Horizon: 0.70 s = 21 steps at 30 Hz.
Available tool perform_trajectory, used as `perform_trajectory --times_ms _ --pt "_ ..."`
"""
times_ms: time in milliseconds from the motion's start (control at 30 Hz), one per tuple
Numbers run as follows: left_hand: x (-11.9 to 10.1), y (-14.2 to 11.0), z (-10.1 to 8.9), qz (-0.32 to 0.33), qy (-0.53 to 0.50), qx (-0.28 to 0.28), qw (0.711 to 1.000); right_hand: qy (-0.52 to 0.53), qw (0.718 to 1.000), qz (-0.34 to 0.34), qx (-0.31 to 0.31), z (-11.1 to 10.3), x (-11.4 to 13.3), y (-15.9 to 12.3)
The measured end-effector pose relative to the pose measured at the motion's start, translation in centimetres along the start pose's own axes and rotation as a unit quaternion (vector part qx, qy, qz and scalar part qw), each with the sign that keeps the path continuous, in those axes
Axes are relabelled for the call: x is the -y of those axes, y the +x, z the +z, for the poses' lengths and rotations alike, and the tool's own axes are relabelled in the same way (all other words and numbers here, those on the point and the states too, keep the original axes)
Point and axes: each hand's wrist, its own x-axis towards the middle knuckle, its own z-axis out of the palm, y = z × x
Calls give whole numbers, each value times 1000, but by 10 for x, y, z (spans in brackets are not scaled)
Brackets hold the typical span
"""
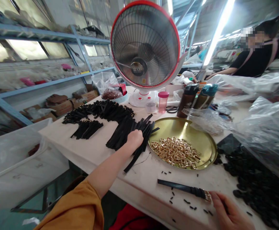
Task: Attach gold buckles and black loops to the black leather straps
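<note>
My left hand (pixel 135 140) is closed over the pile of flat black straps (pixel 120 132), its fingertips partly hidden among them. One strap sticks out below it towards the table's front edge. My right hand (pixel 230 210) pinches the gold buckle (pixel 207 195) at the end of a black strap (pixel 180 186), which points left just above or on the table. Between the hands stands a round gold tray (pixel 205 140) with a heap of small gold buckles (pixel 177 152). Small black pieces (pixel 186 201) lie scattered around the strap.
More strap bundles (pixel 88 128) lie at the left. Behind are a red-rimmed fan heater (pixel 144 44), a pink cup (pixel 163 102) and two dark bottles (pixel 187 100). Black pieces (pixel 254 175) and plastic bags (pixel 268 127) cover the right side. A co-worker (pixel 254 60) is at the far right.
</note>
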Motion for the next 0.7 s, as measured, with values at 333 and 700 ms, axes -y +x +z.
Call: perform_trajectory --times_ms 333,700 --pt "-19 -76 -80 37 -561 -33 826 78 994 -13 -73 -1 19 -3" --pt "-80 -146 -18 -113 -695 391 593 -114 982 18 -148 -62 -25 29"
